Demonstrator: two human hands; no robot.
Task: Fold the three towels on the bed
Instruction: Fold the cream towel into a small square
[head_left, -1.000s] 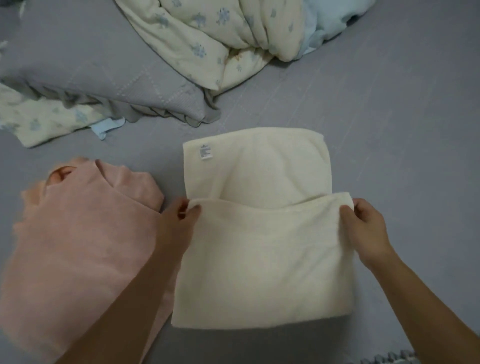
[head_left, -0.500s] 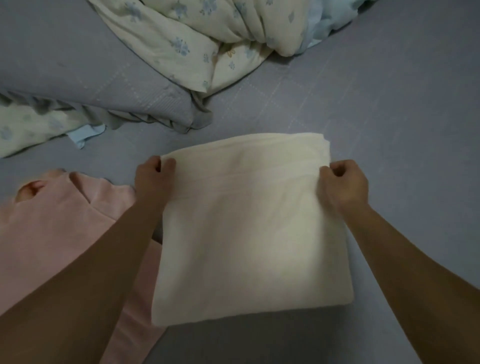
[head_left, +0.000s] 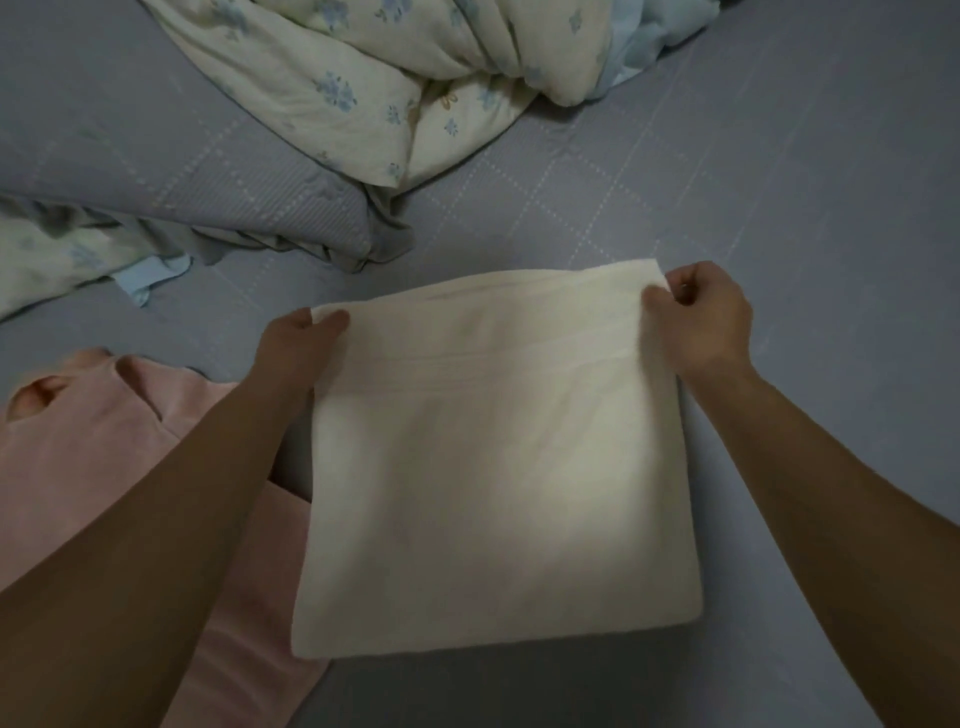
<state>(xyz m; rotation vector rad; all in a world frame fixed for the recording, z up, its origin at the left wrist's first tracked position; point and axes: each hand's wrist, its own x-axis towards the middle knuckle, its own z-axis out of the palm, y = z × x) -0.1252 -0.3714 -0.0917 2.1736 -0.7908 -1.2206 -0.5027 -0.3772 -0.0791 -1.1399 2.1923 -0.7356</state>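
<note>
The cream towel (head_left: 493, 499) lies folded flat on the grey bed (head_left: 779, 208), forming a roughly square panel with its near edge closest to the camera. A pink towel (head_left: 78, 467) lies unfolded to its left, touching the cream towel's left edge and partly covered by the left forearm.

The left hand (head_left: 296, 348) grips the far left corner of the cream towel; its thumb lies on top of the cloth and the other fingers are curled beneath. The right hand (head_left: 701, 317) pinches the far right corner, fingers curled tight around the edge. Both corners are raised slightly off the bed.

Beyond the hands, a grey pillow (head_left: 171, 156) sits at the far left. A floral quilt (head_left: 415, 78) is bunched at the far centre, overlapping the pillow.
</note>
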